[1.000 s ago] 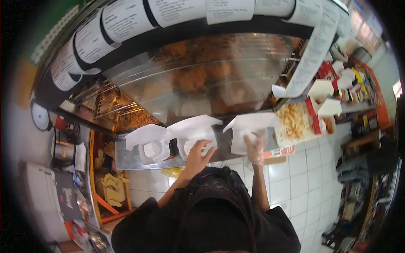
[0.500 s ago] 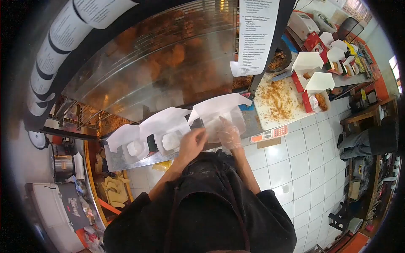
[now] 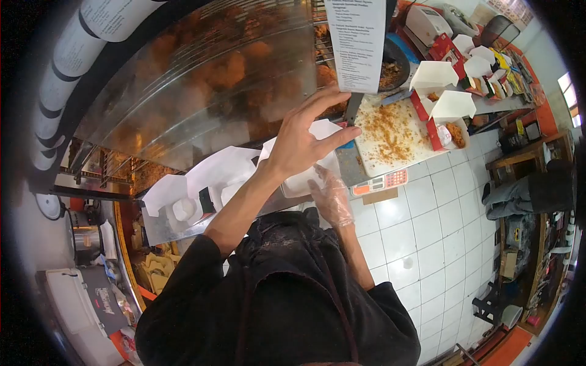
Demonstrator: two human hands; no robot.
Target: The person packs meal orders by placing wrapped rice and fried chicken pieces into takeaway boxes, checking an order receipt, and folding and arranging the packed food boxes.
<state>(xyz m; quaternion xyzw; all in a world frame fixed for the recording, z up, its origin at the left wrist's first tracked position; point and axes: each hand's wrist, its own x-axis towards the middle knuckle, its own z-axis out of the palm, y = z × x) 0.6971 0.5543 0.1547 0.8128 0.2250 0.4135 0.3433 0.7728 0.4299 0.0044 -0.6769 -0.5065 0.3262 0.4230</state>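
My bare left hand point(image 3: 305, 134) is raised over the white boxes, fingers stretched and thumb apart, holding nothing. Its fingertips are close to the lower end of a printed paper slip point(image 3: 359, 58); whether they touch it I cannot tell. My right hand point(image 3: 332, 196), in a clear plastic glove, is at the near right side of an open white box point(image 3: 299, 183), with fingers apart. The left forearm covers part of that box and its lid. Two more open boxes stand to the left, a white wrapped lump point(image 3: 183, 210) inside the leftmost.
A glass-fronted warmer point(image 3: 201, 79) with fried pieces stands behind the boxes. Right of it are a crumb-covered white cutting board point(image 3: 387, 143), a knife point(image 3: 395, 97) and red-and-white boxes point(image 3: 448, 131) with food. A calculator point(image 3: 379, 183) is at the counter's edge. A person point(image 3: 531, 195) is at far right.
My left hand has risen from beside the box, up and right toward the paper slip, and its fingers have spread. My right hand stays by the box. The view has shifted slightly.
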